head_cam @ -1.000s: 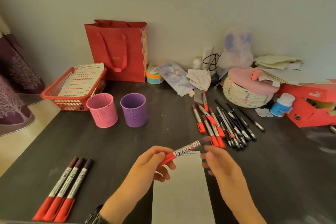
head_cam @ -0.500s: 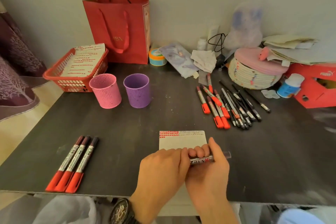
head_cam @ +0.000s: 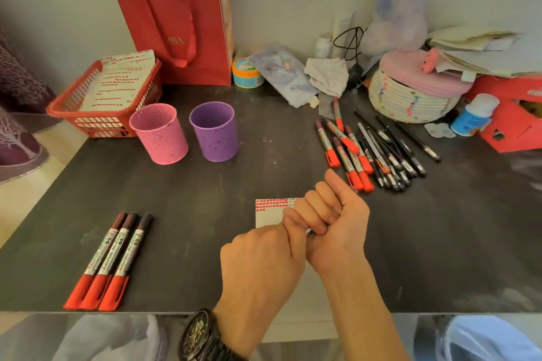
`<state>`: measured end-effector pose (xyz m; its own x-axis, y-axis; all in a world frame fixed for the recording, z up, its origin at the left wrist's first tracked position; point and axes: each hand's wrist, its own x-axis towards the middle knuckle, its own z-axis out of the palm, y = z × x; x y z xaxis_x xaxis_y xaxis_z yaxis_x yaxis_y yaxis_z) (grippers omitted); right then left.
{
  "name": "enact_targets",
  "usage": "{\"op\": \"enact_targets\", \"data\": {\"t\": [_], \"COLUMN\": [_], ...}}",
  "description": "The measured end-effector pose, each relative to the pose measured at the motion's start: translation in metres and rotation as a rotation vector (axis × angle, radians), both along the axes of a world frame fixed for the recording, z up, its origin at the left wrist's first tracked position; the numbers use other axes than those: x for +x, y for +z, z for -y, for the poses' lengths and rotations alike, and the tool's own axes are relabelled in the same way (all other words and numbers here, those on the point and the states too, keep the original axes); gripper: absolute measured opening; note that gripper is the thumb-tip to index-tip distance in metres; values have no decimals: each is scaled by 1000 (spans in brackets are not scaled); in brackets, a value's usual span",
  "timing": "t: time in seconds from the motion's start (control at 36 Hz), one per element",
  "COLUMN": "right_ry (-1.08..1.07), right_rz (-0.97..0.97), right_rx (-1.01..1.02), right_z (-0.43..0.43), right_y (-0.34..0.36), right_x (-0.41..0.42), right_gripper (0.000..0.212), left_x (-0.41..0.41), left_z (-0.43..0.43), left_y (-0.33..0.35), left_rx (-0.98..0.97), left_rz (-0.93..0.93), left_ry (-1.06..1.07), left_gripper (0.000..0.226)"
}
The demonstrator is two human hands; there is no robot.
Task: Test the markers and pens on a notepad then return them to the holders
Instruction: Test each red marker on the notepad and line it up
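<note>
Over the notepad [head_cam: 268,215] on the bench [head_cam: 190,202], the left hand [head_cam: 261,261] and right hand [head_cam: 337,223] both clamp the marker [head_cam: 308,231] (probably light, stiff, slick plastic; mostly hidden), best gripped at barrel and cap.

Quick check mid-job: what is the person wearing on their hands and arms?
A dark wristwatch with a black link band and an ornate gold-toned dial sits on the left wrist. The left hand and right hand are bare: no gloves, no rings visible. No sleeves are in view.
</note>
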<state>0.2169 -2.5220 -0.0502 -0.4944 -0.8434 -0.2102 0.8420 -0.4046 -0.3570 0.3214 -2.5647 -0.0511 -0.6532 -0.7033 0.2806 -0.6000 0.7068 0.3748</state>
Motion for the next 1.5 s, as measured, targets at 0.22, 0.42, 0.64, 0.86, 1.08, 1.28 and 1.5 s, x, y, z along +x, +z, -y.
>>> {"op": "enact_targets", "data": {"t": [0.22, 0.42, 0.64, 0.86, 1.08, 1.28, 1.5], "right_ry": [-169, -62, -15, -169, -245, -253, -256], "right_rz": [-42, -371, -680, -1083, -1297, -1275, -1335], "right_rx": [43, 460, 609, 809, 887, 909, 934], "right_z": [-16, 15, 28, 42, 42, 44, 46], "right_y": [-5, -14, -21, -44, -58, -55, -55], "right_x": [-91, -67, -39, -27, -22, -21, -20], "right_gripper": [56, 62, 53, 34, 28, 28, 26], "left_x": [39, 23, 16, 15, 13, 13, 13], "left_z": [54, 86, 101, 102, 101, 102, 103], "left_y": [-25, -40, -59, -61, -63, -58, -63], "left_rx": [511, 401, 269, 285, 321, 352, 336], "left_rz": [-78, -178, -54, -33, -53, -62, -51], "left_ry": [174, -85, -256, -219, -177, -177, -157], "left_gripper": [56, 65, 32, 22, 21, 39, 39]}}
